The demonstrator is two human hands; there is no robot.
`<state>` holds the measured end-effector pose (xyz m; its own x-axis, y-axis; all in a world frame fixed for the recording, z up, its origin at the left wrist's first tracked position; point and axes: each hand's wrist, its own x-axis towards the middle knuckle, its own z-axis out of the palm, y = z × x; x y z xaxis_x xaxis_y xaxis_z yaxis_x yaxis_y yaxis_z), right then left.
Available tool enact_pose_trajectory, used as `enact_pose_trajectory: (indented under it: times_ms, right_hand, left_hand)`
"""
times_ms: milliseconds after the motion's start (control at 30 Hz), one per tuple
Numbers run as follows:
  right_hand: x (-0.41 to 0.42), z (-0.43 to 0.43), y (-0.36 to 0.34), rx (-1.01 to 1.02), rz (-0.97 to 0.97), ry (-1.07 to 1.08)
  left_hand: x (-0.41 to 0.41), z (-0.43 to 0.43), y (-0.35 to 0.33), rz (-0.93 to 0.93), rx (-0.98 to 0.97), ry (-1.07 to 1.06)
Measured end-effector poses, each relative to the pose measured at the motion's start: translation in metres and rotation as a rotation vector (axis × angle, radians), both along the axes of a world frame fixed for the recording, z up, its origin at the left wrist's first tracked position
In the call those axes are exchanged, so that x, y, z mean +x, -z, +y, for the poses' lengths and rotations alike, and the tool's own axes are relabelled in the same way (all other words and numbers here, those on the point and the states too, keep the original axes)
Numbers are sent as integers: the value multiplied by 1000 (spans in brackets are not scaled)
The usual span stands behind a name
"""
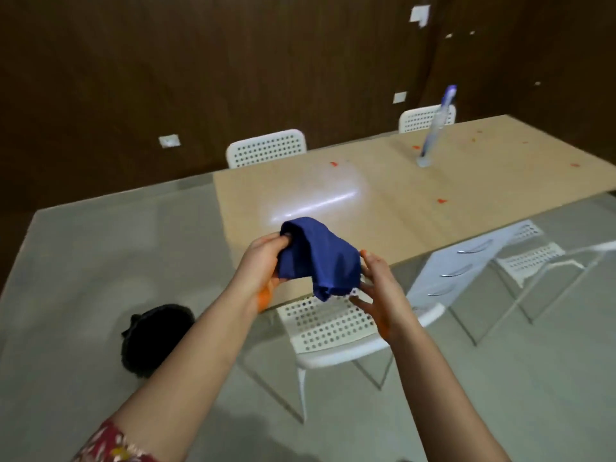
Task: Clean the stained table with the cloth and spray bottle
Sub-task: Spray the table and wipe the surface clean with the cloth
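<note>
The cloth (316, 258) is deep blue, plain. The table (383, 208) is pale beige wood grain, dotted with small orange-red stains (441, 201) toward 1 and 2 o'clock. The spray bottle (435, 128) is clear with a blue top. White chairs (328, 325) carry a grid of round holes. Orange smears mark both palms. The floor (83, 261) is grey, the wall dark brown, the sleeve (110, 441) red with pale flecks at 7 o'clock

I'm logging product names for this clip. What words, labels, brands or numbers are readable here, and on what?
None can be read.
Spray bottle: blurred, no label legible.
Cloth: plain blue, no print.
White wall plates: no text visible.
Table: only red stains, no writing.
</note>
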<state>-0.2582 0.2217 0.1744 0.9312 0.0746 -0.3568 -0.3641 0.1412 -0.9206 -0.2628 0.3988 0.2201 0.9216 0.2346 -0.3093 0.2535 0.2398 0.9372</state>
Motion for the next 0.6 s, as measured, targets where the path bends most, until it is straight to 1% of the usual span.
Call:
enact_pose_trajectory:
  times_ms: [67,133,200,267,300,400,533,600]
  right_hand:
    - [6,-42,-9,-118,-115,-18]
    - [16,-101,-19,-133,-240,-51]
    - [30,-149,-24,-148,-291,-70]
    - [48,-197,-22,-248,-345,-15]
    - [60,-226,-21,-296,-352,22]
    - [86,-276,-14,-334,-322,97]
    - [132,-341,-20,-381,-338,117]
    - [161,-368,-27,-403,-345,104]
  left_hand:
    - [19,-53,-1,-11,32,24]
    - [41,-124,-1,-28,50,62]
    - [58,-182,0,-30,102,126]
    - [74,-233,0,-35,133,171]
    - [85,-260,0,-37,144,187]
    - [106,-295,1,-49,202,243]
    - [149,-336,0,-120,290,336]
    - [178,-351,0,-124,285,356]
